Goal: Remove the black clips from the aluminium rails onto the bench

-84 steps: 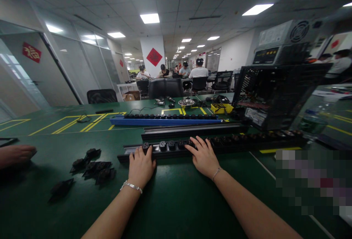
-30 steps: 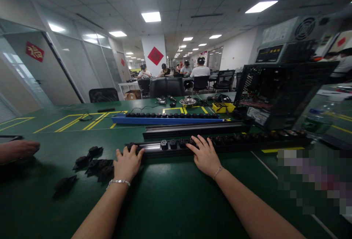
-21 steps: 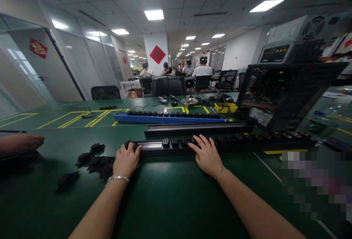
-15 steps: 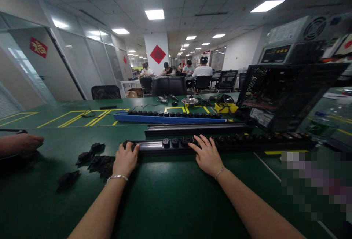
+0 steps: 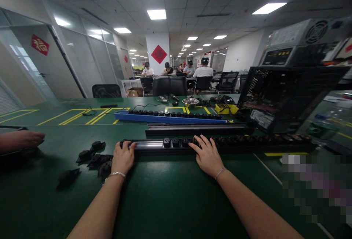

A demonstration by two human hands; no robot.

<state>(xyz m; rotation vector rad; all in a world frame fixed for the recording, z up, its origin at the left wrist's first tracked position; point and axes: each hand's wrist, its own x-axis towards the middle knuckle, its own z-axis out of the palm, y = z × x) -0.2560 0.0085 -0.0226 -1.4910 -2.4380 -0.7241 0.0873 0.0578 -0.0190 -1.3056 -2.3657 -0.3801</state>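
A long black channel strip (image 5: 154, 151) with a shiny inner face lies across the green table in front of me. Several black socket modules (image 5: 175, 142) sit in it from the middle toward the right. At its left end, my left hand (image 5: 123, 159) has its fingers curled over a black module (image 5: 125, 142), mostly hidden beneath them. My right hand (image 5: 208, 157) lies with fingers spread on top of the row of modules, covering part of it. Loose black modules (image 5: 98, 160) are scattered on the table left of my left hand.
Behind the strip lie another black channel (image 5: 198, 129) and a blue one (image 5: 170, 118) filled with modules. A metal bowl (image 5: 190, 102), a yellow tray (image 5: 226, 109) and an open computer case (image 5: 286, 99) stand beyond. Another person's hand (image 5: 30, 139) is at the left edge.
My left hand has slid slightly left along the strip, fingers still over the module. My right hand keeps its place on the row.
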